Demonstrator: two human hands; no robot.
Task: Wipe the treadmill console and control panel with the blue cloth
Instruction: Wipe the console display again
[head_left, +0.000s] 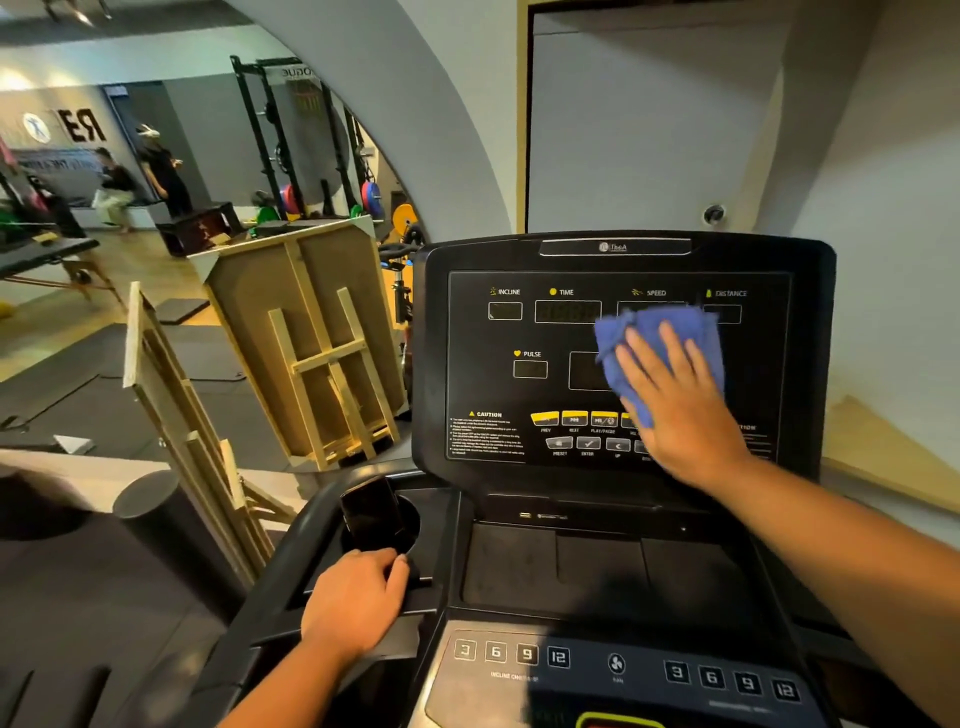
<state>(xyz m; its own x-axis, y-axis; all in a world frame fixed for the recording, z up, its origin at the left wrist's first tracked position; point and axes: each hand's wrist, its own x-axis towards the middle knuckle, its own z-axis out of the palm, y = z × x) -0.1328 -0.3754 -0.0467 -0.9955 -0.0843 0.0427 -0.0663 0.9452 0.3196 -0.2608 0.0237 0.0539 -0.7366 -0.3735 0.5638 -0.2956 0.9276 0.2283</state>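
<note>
The black treadmill console (524, 332) stands upright in front of me, with labelled display windows and yellow buttons. My right hand (680, 405) presses the blue cloth (618, 343) flat against the console's right half with straight, spread fingers; the cloth covers the speed window and part of the middle display. Below lies the control panel (618, 670) with numbered speed and incline buttons. My left hand (353, 603) grips the edge of the left tray beside the cup holder (410, 525), which holds a dark phone (371, 512).
Wooden crates and frames (311, 338) lean to the left of the treadmill. A dark cylinder (156, 514) stands at the lower left. A mirror at the back left reflects gym racks, weight plates and people. A white wall rises behind the console.
</note>
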